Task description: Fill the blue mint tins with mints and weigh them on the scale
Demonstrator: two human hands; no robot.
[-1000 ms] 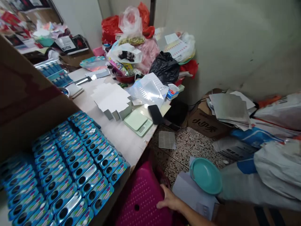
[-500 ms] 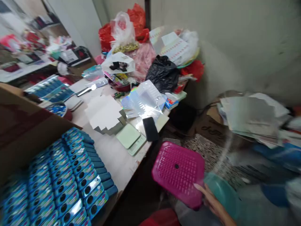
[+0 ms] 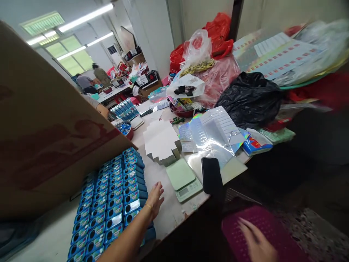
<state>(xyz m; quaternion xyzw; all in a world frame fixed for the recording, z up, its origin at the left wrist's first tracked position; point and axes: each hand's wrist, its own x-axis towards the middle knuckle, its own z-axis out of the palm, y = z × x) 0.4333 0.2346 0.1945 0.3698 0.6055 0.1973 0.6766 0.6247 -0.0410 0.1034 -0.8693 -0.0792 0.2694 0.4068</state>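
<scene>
My left hand reaches over the white table, just right of the rows of small blue boxes. Its fingers are stretched out and nothing shows in them. My right hand is low on the right, fingers extended over the seat of a magenta plastic stool; it is blurred, so I cannot tell how firmly it touches. In front of my left hand lie a pale green digital scale and a black phone. Beyond the scale is a stack of white cut cards.
A large cardboard box rises at the left. Clear plastic sheets, a black plastic bag and other bags crowd the table's far right. A red bowl holds small blue pieces. People are in the background.
The view has swung left and up. My left hand has come into view beside the blue boxes. My right hand has shifted from the stool's edge to over its seat.
</scene>
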